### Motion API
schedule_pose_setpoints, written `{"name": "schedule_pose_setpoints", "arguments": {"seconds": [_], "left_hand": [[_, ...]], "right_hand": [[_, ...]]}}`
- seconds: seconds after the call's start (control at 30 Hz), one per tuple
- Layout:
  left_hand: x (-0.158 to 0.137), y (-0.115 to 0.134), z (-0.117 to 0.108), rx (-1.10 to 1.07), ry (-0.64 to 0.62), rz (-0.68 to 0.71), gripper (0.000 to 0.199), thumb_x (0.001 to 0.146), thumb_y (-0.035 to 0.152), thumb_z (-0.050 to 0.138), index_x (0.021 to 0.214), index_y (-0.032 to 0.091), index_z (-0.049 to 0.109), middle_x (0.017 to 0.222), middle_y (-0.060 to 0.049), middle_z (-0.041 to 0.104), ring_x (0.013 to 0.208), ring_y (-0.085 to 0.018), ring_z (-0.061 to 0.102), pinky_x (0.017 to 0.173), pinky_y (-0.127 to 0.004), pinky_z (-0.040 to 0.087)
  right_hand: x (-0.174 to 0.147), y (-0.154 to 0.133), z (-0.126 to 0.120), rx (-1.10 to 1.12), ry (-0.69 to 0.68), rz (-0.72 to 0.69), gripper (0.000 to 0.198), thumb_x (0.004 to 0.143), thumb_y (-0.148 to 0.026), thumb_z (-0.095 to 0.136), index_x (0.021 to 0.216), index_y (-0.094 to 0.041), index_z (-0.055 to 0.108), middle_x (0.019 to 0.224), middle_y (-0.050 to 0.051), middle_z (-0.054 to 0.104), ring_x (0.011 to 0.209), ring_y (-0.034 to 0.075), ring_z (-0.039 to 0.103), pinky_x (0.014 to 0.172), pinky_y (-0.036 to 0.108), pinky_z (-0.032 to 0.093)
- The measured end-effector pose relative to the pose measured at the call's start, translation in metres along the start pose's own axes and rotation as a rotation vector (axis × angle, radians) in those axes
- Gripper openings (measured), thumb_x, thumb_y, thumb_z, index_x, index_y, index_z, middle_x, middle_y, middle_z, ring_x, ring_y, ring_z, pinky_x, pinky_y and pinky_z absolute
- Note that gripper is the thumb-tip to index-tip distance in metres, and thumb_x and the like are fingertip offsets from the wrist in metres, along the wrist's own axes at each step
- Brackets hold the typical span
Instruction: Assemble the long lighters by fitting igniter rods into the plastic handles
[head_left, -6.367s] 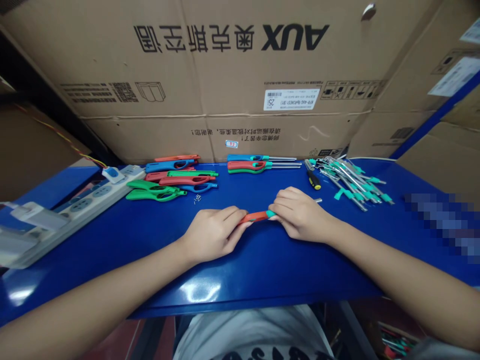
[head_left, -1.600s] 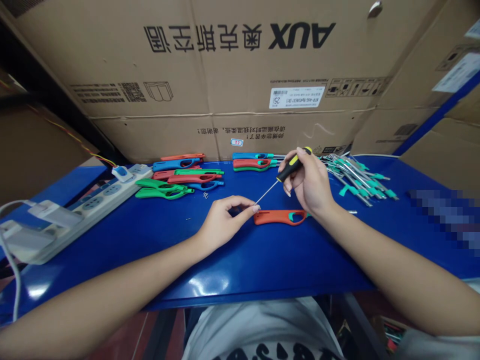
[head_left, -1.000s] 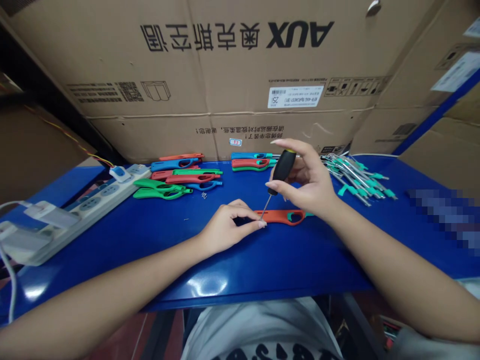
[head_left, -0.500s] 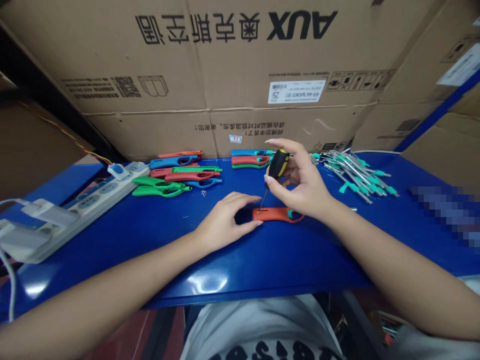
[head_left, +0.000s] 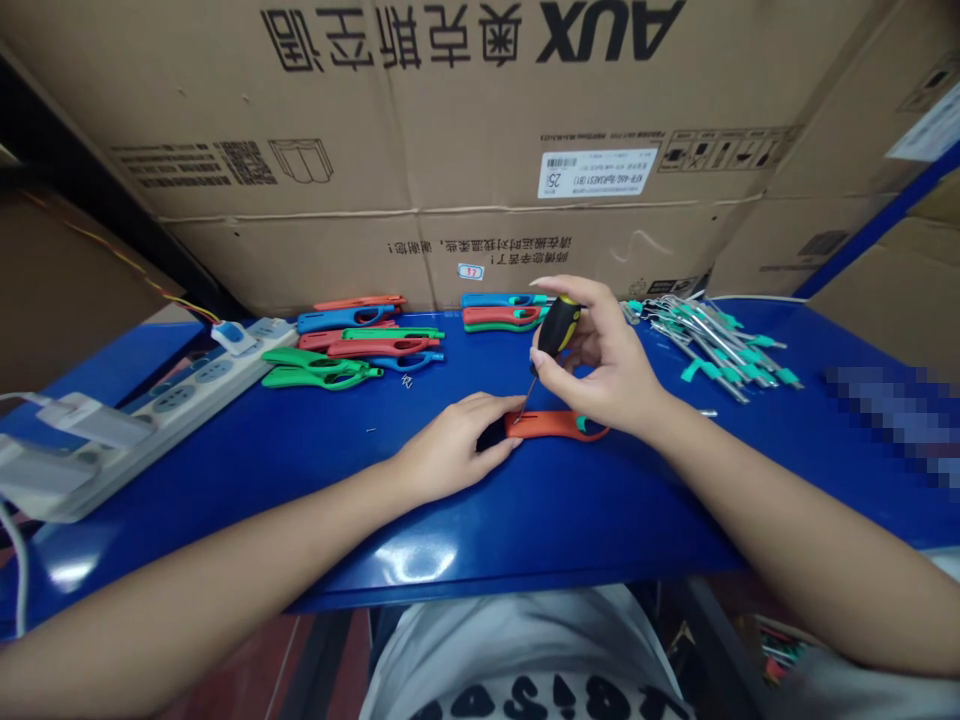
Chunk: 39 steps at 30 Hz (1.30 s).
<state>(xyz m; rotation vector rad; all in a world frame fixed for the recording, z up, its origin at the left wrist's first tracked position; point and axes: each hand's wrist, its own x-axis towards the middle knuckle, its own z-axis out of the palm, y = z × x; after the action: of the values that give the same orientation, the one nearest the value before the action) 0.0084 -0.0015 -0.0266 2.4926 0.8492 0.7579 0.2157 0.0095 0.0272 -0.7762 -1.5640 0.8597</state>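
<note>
An orange lighter handle (head_left: 553, 425) with a teal trigger lies flat on the blue table. My left hand (head_left: 457, 445) pinches its left end between thumb and fingertips. My right hand (head_left: 600, 365) grips a black and yellow screwdriver (head_left: 557, 328) by its handle. The screwdriver slants down to the left, and its tip meets the handle's left end; a screw under it is too small to make out. My right fingers partly cover the handle's right end. A few small screws (head_left: 406, 381) rest on the table farther left.
Several coloured lighter shells (head_left: 375, 345) are piled at the back left. Assembled lighter handles (head_left: 501, 317) lie at the back centre, metal lighter rods with teal parts (head_left: 724, 345) at the right. A power strip (head_left: 176, 405) runs along the left; a cardboard box (head_left: 450, 150) stands behind.
The view has tilted down slightly. Both hands keep their places, with the screwdriver tip still on the orange handle's left end.
</note>
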Motion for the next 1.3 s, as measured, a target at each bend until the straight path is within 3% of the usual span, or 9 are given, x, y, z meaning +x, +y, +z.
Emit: {"name": "schedule_pose_setpoints", "arguments": {"seconds": [0.23,0.43,0.6,0.8,1.3], "left_hand": [[0.001,-0.002,0.000,0.000,-0.012,0.010,0.038,0.094,0.024,0.063,0.131,0.016,0.060,0.123,-0.013,0.071,0.113,-0.025,0.067,0.100,-0.039,0.053],[0.001,-0.004,0.001,0.007,-0.013,0.008,0.037,0.094,0.026,0.064,0.130,0.019,0.060,0.124,-0.012,0.071,0.115,-0.025,0.066,0.101,-0.041,0.053],[0.001,-0.005,0.002,0.012,-0.002,0.021,0.036,0.093,0.025,0.065,0.128,0.017,0.061,0.122,-0.013,0.071,0.114,-0.025,0.067,0.100,-0.041,0.054],[0.001,-0.005,0.002,0.016,0.006,0.039,0.035,0.094,0.027,0.065,0.127,0.016,0.060,0.121,-0.012,0.071,0.113,-0.025,0.067,0.099,-0.041,0.055],[0.001,-0.005,0.001,0.008,-0.013,0.030,0.035,0.095,0.027,0.064,0.128,0.016,0.060,0.122,-0.013,0.071,0.115,-0.025,0.067,0.100,-0.042,0.054]], "right_hand": [[-0.002,0.001,0.000,-0.116,-0.060,-0.079,0.060,0.074,-0.017,0.079,0.129,-0.031,0.060,0.109,0.002,0.068,0.073,0.015,0.065,0.055,0.025,0.053],[-0.004,0.004,0.001,-0.169,-0.094,-0.136,0.057,0.079,-0.023,0.075,0.132,-0.034,0.057,0.100,0.002,0.068,0.073,0.016,0.066,0.059,0.028,0.057],[-0.005,0.006,0.000,-0.193,-0.096,-0.145,0.057,0.080,-0.028,0.076,0.134,-0.032,0.056,0.105,0.003,0.067,0.075,0.017,0.067,0.060,0.029,0.059],[-0.003,0.014,-0.004,-0.310,-0.159,-0.301,0.059,0.087,-0.028,0.068,0.141,-0.028,0.044,0.121,0.007,0.063,0.075,0.015,0.066,0.058,0.027,0.058],[-0.004,0.015,-0.006,-0.395,-0.180,-0.323,0.057,0.092,-0.027,0.061,0.144,-0.029,0.039,0.111,0.007,0.066,0.074,0.015,0.067,0.058,0.027,0.059]]}}
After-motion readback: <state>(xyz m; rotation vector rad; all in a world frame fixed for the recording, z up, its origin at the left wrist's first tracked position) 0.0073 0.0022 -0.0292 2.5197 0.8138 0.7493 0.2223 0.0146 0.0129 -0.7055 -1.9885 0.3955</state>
